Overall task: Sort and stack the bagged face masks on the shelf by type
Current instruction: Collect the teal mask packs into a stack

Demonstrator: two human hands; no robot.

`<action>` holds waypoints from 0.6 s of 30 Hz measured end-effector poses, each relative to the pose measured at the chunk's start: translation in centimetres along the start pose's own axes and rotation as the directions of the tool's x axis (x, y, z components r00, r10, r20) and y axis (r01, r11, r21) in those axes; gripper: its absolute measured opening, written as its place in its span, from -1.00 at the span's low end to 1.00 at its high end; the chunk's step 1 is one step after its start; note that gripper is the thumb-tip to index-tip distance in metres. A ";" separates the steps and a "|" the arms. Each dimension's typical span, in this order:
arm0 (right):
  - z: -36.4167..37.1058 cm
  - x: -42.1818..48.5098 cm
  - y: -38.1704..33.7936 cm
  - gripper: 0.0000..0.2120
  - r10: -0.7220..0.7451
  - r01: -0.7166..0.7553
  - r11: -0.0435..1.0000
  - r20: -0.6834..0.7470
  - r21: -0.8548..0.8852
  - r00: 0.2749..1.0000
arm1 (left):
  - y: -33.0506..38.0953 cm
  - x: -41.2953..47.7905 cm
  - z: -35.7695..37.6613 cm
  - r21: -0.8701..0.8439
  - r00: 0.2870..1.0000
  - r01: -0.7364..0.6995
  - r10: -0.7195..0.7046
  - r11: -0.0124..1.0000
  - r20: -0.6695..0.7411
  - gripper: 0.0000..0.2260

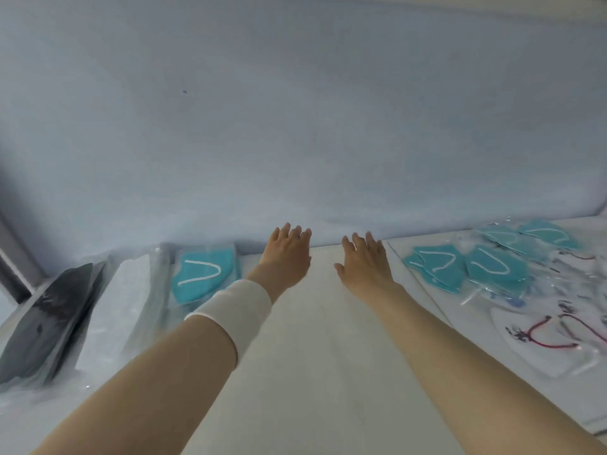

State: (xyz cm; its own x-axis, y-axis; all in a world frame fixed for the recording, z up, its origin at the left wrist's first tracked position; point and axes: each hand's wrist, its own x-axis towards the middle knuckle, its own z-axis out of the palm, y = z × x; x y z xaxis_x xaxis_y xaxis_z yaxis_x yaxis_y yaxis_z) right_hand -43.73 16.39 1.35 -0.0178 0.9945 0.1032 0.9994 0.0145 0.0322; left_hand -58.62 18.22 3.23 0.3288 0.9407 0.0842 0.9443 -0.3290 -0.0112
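Head view: left hand (286, 254) and right hand (366, 264), fingers straight, gripping nothing, reach over bare shelf (315, 339) between stacked masks (202, 275) left and loose masks (492, 264) right.

White shelf (315, 339), bagged masks (460, 264) both sides

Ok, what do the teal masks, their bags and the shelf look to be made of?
Teal masks: soft matte fabric, likely nonwoven, with white cord loops.
Bags: thin clear plastic film, glossy, crinkled with glints.
Shelf: smooth white board, possibly laminate or painted; cannot tell.
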 end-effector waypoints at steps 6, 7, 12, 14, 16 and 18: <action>-0.7 -3.3 15.6 -0.43 0.041 -0.042 0.997 -0.027 -0.058 0.999 | 15.5 3.3 0.1 -0.028 0.994 -0.104 0.103 0.994 -0.034 -0.49; -0.7 -4.1 18.4 -0.43 0.048 -0.049 0.998 -0.034 -0.038 0.998 | 18.4 3.8 0.2 -0.040 0.994 -0.108 0.107 0.993 -0.030 -0.49; -0.1 -8.2 31.6 -0.44 0.108 -0.107 0.991 -0.019 0.075 0.994 | 30.7 5.6 0.4 -0.090 0.986 -0.165 0.165 0.982 -0.007 -0.48; -0.1 -8.7 36.2 -0.44 0.153 -0.151 0.985 -0.022 0.088 0.988 | 34.7 6.8 0.1 -0.127 0.982 -0.187 0.190 0.974 0.004 -0.48; 0.2 -8.5 40.0 -0.44 0.189 -0.184 0.976 -0.031 0.112 0.981 | 38.1 8.3 0.0 -0.136 0.978 -0.204 0.207 0.969 0.011 -0.48; 0.7 -8.1 43.0 -0.45 0.208 -0.204 0.970 -0.023 0.133 0.978 | 40.8 9.9 0.2 -0.142 0.976 -0.209 0.215 0.967 0.022 -0.48</action>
State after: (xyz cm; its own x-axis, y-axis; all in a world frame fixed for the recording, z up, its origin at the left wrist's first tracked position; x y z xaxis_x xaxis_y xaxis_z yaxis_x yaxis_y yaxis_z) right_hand -0.57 9.01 1.20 0.1902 0.9730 0.1307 0.9771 -0.1746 -0.1220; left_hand -16.87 14.12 3.45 0.5240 0.8497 0.0580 0.8423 -0.5271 0.1129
